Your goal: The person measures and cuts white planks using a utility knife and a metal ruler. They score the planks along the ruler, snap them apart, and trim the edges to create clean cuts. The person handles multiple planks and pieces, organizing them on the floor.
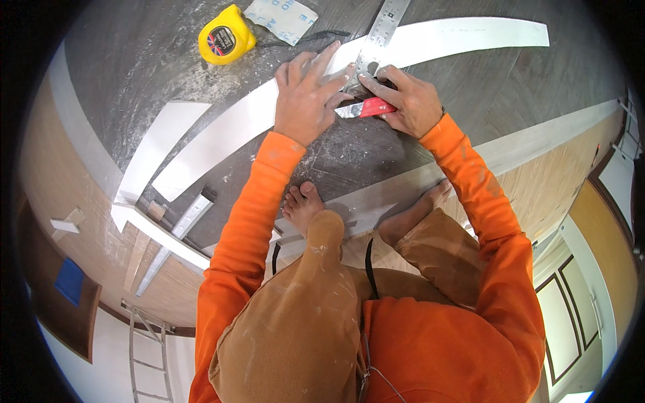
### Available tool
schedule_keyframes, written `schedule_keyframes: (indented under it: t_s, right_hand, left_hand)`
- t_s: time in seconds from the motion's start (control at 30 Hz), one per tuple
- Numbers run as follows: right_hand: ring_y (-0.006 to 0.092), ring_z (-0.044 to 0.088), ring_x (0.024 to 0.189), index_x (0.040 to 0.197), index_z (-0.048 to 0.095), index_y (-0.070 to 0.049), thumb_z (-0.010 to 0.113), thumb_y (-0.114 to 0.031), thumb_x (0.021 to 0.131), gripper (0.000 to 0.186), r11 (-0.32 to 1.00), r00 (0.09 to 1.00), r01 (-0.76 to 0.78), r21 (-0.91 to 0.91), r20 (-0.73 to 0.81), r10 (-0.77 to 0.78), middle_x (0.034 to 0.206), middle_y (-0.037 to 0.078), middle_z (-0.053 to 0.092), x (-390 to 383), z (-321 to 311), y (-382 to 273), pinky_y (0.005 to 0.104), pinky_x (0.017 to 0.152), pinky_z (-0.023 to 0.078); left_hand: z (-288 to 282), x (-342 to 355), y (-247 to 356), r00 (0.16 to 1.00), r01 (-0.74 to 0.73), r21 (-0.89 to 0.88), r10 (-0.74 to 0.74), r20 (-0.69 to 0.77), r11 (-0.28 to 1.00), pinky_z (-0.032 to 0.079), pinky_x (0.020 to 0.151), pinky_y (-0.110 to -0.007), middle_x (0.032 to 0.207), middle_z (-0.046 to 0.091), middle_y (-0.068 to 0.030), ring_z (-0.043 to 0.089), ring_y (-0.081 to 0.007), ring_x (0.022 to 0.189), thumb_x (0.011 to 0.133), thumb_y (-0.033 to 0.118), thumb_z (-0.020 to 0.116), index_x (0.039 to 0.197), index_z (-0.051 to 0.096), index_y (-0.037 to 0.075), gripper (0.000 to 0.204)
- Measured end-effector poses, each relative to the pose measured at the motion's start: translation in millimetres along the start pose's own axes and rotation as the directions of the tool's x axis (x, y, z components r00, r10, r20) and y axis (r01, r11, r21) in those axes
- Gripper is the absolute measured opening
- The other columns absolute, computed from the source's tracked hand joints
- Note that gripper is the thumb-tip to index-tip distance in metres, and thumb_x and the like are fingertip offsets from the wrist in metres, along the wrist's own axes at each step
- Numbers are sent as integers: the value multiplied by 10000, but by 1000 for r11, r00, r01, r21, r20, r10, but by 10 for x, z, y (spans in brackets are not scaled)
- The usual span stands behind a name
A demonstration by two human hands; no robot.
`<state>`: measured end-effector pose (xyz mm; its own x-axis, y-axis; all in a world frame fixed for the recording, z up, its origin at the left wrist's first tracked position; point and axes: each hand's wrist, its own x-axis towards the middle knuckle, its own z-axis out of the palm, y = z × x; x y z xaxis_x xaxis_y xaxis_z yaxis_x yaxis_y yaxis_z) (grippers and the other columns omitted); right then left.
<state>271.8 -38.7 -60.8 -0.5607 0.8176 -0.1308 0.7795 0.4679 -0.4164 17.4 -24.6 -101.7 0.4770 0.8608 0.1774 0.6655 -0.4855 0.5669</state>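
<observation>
A long white strip (pixel 232 131) curves across the dusty dark floor in front of me. Over it lies a metal ruler (pixel 388 25), its near end between my two hands. My left hand (pixel 302 101) rests spread on the strip, fingertips by the ruler's edge. In my right hand (pixel 413 104) a red utility knife (pixel 375 107) is held in the lower fingers, its silver end pointing left toward my left hand. The thumb and forefinger of that hand touch the ruler's near end. Whether any blade sticks out of the knife is too small to tell.
Beyond my left hand lie a yellow tape measure (pixel 227 37) and a printed sheet (pixel 282 19). More white pieces (pixel 164 138) and a metal bar (pixel 176 232) are at the left. My bare feet (pixel 304 205) stand close to the work. A ladder (pixel 149 356) leans at lower left.
</observation>
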Motion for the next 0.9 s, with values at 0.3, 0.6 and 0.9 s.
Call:
schedule_keyframes:
  t_s: [0.3, 0.6, 0.9]
  right_hand:
    - [271, 684, 1061, 1468, 626, -210, 887, -212, 708, 803, 1000, 1000, 11, -19, 2, -11, 1253, 75, 596, 13, 6, 0, 389, 825, 601]
    - [270, 677, 1035, 1514, 602, -219, 836, -184, 730, 820, 998, 997, 68, -19, -38, -68, 1203, 69, 611, 19, 25, 24, 383, 814, 601]
    - [284, 689, 1052, 1442, 612, -166, 872, -214, 730, 760, 996, 997, 73, -42, 25, -72, 1285, 79, 581, 23, 26, 30, 395, 828, 600]
  left_hand:
    - [-11, 19, 4, 1000, 3, 19, -4, 15, 1000, 332, 1110, -479, 1607, 526, -2, 497, -315, 1297, 831, 262, 827, 1348, 745, 290, 524]
    - [-14, 17, 10, 1000, 4, -25, -4, 6, 1000, 323, 1114, -476, 1614, 519, -3, 494, -316, 1304, 820, 245, 839, 1341, 752, 274, 529]
    - [-5, 11, 6, 1000, 10, -21, -10, 13, 1000, 331, 1112, -467, 1615, 520, 12, 505, -305, 1304, 806, 231, 853, 1343, 751, 299, 551]
